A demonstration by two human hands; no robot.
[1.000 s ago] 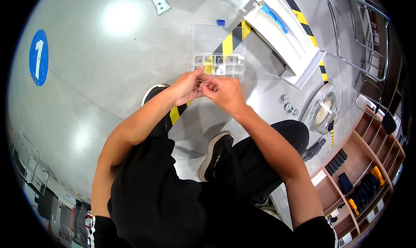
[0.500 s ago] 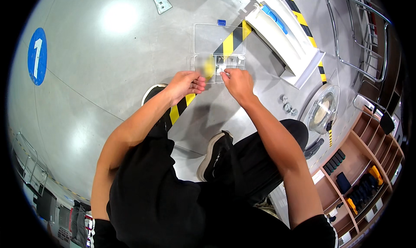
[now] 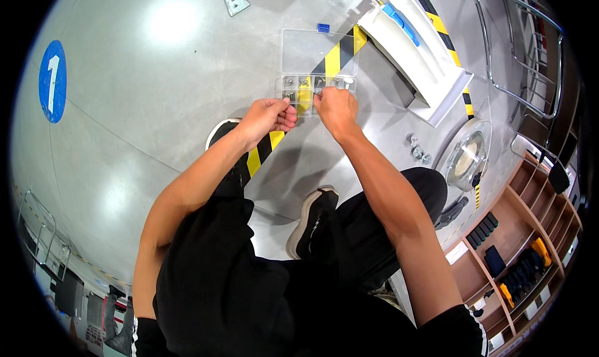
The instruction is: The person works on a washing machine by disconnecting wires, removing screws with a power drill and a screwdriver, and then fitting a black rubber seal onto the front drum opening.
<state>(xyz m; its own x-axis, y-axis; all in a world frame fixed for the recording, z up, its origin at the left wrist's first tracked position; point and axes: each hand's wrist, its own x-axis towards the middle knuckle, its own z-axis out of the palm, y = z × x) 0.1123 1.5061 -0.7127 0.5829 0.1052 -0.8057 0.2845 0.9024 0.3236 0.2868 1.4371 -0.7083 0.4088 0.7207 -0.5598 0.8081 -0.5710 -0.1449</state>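
On grey floor (image 3: 137, 145), brown shelving (image 3: 513, 229) right; clear box (image 3: 311, 76) over striped tape (image 3: 266, 148); left fingers (image 3: 288, 118), right fingers (image 3: 319, 99) curled, grip unclear.

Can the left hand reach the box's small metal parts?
Likely yes: the left hand is by the near side of the clear compartment box, whose lid lies open beyond, leaving metal parts uncovered.

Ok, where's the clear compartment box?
The box lies open on the floor, upper centre of the head view, partly behind the right hand, left of the white part.
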